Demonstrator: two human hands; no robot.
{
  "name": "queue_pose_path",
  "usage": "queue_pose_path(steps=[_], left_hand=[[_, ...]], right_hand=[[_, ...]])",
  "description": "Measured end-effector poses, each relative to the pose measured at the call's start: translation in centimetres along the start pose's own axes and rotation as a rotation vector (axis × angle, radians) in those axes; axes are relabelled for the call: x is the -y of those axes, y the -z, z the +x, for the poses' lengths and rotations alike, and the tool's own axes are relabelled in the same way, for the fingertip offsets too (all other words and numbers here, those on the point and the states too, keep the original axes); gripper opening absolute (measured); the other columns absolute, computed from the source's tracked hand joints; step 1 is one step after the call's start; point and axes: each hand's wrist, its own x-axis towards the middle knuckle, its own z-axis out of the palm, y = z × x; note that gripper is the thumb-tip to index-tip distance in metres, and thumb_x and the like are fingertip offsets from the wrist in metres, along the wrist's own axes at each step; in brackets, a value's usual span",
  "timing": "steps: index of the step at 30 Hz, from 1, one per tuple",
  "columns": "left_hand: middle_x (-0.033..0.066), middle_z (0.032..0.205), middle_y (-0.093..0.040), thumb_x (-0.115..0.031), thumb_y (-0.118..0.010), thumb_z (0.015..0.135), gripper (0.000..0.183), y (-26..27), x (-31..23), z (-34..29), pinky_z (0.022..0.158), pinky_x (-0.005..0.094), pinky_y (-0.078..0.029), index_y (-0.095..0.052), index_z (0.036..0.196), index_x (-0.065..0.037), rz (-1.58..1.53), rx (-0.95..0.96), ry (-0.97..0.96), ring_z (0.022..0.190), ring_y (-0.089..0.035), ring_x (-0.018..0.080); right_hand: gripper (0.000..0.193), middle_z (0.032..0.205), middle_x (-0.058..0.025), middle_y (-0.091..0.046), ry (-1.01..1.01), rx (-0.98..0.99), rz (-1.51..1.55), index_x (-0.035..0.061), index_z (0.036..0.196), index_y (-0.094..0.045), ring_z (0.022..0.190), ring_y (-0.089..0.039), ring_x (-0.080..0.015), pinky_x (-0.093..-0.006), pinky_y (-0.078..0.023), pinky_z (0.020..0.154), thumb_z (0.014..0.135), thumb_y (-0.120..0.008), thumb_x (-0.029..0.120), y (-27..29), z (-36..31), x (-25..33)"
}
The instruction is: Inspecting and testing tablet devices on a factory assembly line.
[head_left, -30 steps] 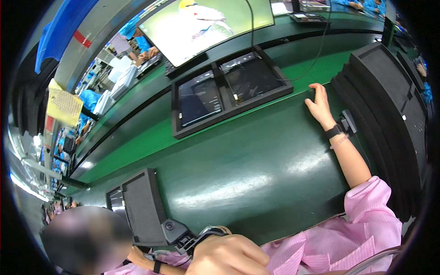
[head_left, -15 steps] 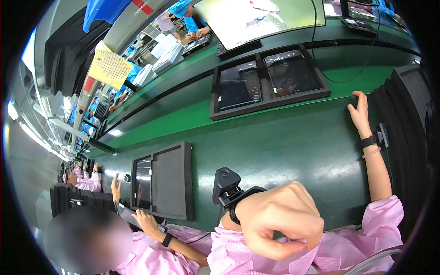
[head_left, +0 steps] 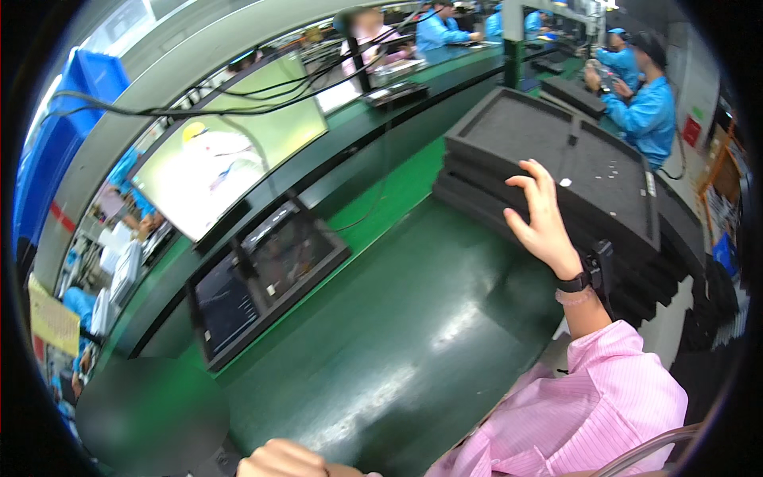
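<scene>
Black foam: tray stack (head_left: 481, 172) at the green surface's (head_left: 381, 318) right end. Right hand (head_left: 545, 230) half-open, empty, against its near side in view; contact unclear. Left hand (head_left: 282, 459) cropped, hold can't be told. Level lifting would likely need both hands. Long axis: upper left to lower right.

View swung right; right hand (head_left: 540, 221) now overlaps black tray stack (head_left: 592, 199); left hand (head_left: 282, 460) lower, at bottom edge.

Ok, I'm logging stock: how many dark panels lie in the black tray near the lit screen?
2: left panel and right panel, side by side in the black tray. Any underneath would be hidden.
</scene>
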Motion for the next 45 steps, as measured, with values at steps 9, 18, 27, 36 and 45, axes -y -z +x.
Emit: queue_pose_path(steps=[9,18,27,36,45], left_hand=[[0.0048,0.044,-0.042,-0.002,-0.06,0.064,0.013,0.2,1.3,-0.2,0.037,0.0259,-0.022,-0.048,0.062,0.002,0.068,-0.178,-0.068,0.032,-0.033,0.0123],[0.0047,0.045,-0.041,0.0,-0.056,0.073,0.013,-1.2,1.3,0.8,0.039,0.0254,-0.023,-0.044,0.074,0.001,0.253,-0.133,-0.059,0.036,-0.035,0.0122],[0.005,0.047,-0.041,0.005,-0.047,0.076,0.011,-1.2,1.5,1.2,0.043,0.0254,-0.023,-0.043,0.087,0.004,0.457,-0.189,-0.094,0.04,-0.034,0.0116],[-0.0001,0.044,-0.04,-0.007,-0.047,0.084,0.008,-2.9,0.6,0.3,0.042,0.0205,-0.024,-0.042,0.083,-0.001,0.842,-0.303,0.133,0.038,-0.034,0.0078],[0.0038,0.068,-0.054,-0.007,-0.05,0.086,0.017,0.5,6.2,0.3,0.058,0.021,-0.041,-0.053,0.101,0.001,0.916,-0.22,1.022,0.062,-0.052,0.0087]], right_hand=[[0.054,0.112,-0.0132,-0.047,-0.03,0.095,-0.465,0.0004,0.111,-0.051,0.109,-0.043,-0.0287,-0.0375,-0.035,0.091,0.062,-0.072,0.012,6.0,-0.2,-4.9],[0.027,0.093,-0.0111,-0.054,0.145,0.111,-0.279,-0.0009,0.085,-0.056,0.09,-0.052,-0.0297,-0.0354,-0.043,0.079,0.065,-0.07,0.011,8.8,2.2,-5.9],[0.017,0.081,-0.0076,-0.05,0.788,0.665,0.208,0.0007,0.077,-0.054,0.072,-0.052,-0.0201,-0.0295,-0.042,0.064,0.069,-0.062,0.014,8.3,-1.6,5.4],[0.014,0.077,-0.0077,-0.046,1.042,0.747,0.674,-0.0001,0.067,-0.052,0.072,-0.049,-0.0183,-0.028,-0.04,0.065,0.067,-0.054,0.014,1.9,-6.2,8.0],[0.014,0.078,-0.0062,-0.047,1.064,0.683,0.715,0.0022,0.072,-0.054,0.078,-0.049,-0.0202,-0.0316,-0.041,0.072,0.068,-0.057,0.015,-4.3,-8.4,7.4]])
